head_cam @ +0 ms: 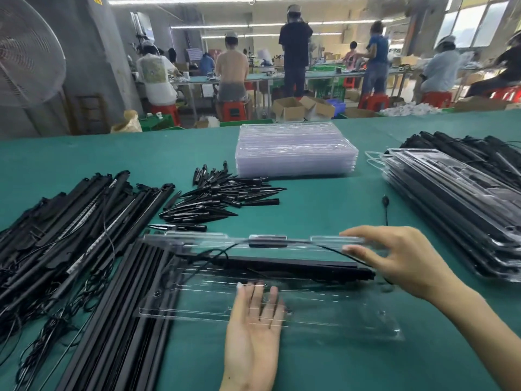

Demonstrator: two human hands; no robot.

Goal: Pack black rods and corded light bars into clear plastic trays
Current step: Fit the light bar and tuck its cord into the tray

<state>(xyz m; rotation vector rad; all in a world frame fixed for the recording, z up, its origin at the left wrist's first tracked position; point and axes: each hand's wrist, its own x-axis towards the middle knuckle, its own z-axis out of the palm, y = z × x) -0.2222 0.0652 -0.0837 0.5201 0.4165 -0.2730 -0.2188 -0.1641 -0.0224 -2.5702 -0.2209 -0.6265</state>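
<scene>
Head view: clear tray (282,303) on the green surface (324,201), holding a black light bar (282,263). Left hand (253,328) lies flat, palm up, under its near edge; right hand (400,258) pinches its far rim. Rods (118,320) lie left.

Counts of the packing parts lying on a green worktable (324,210).
Two bare hands are showing, left hand (253,328) and right hand (400,255); one open clear tray (282,300) is holding one black light bar (282,265); one stack of empty trays (296,150), one stack of filled trays (456,198), and spikes (222,196), corded bars (64,221) and rods (127,320) too many to count.
</scene>
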